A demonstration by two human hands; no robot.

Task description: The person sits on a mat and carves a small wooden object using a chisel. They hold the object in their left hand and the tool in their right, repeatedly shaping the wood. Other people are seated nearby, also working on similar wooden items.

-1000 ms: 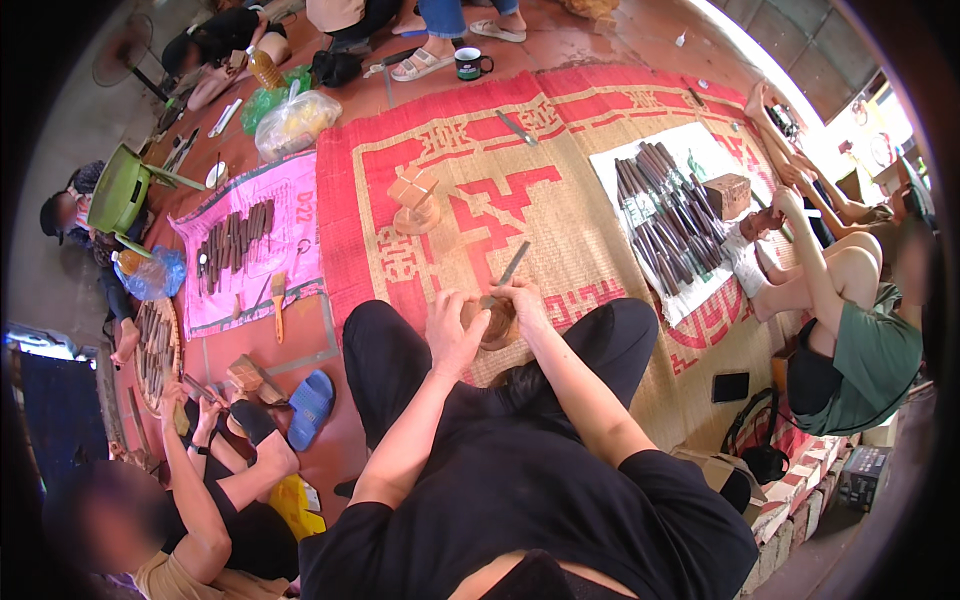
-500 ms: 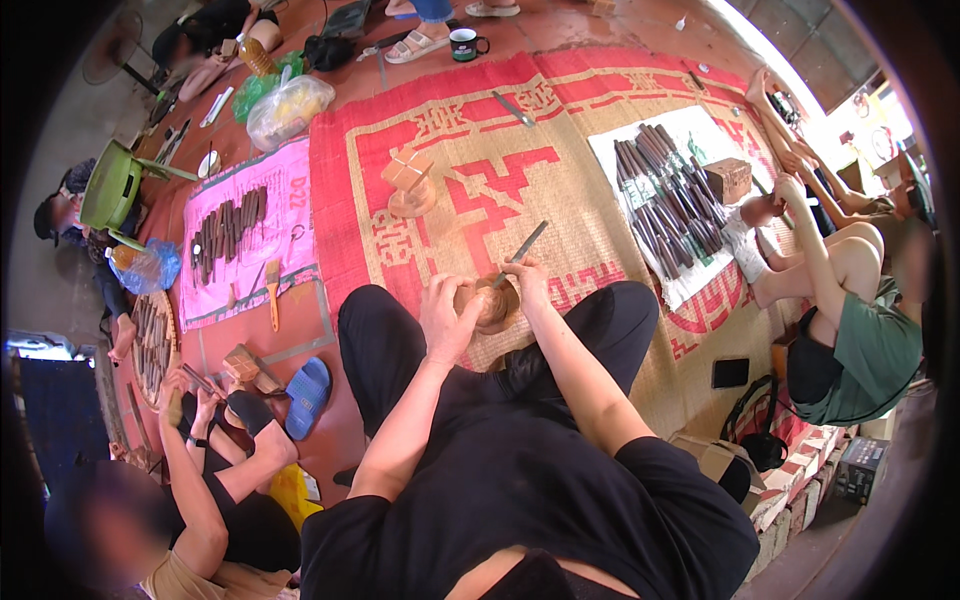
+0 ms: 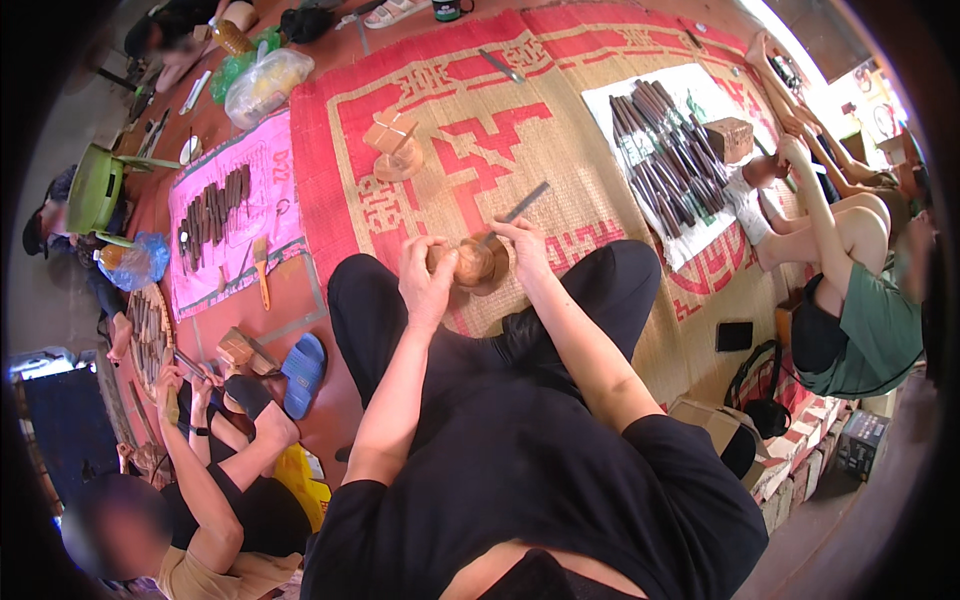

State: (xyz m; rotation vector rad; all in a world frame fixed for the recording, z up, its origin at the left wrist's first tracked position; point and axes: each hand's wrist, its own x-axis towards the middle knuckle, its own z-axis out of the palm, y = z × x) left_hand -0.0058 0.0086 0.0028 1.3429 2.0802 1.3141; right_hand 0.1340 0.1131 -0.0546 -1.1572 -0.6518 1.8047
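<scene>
Between my bent knees, my left hand point(image 3: 425, 280) is closed around the side of a rounded, light-brown wooden piece point(image 3: 472, 264). My right hand point(image 3: 524, 246) pinches a flat, dark grey metal chisel point(image 3: 527, 202) low on its length. The chisel's long end slants up and away to the right, and its lower end meets the wood at the piece's right side. Under the piece, a round wooden base point(image 3: 487, 286) shows partly. Farther off on the mat, a wooden block point(image 3: 390, 131) sits on another round wooden base point(image 3: 400, 160).
A red-and-tan woven mat point(image 3: 560, 215) lies beneath. Dark-handled tools point(image 3: 670, 150) cover a white cloth at right; more lie on a pink cloth point(image 3: 275, 150) at left. A brush point(image 3: 262, 270), blue slipper point(image 3: 304, 375) and phone point(image 3: 734, 337) lie nearby. Co-workers sit on both sides.
The view has shifted slightly. My left hand has turned on the wooden piece, so its rounded top shows more. The chisel stays in my right hand against the wood.
</scene>
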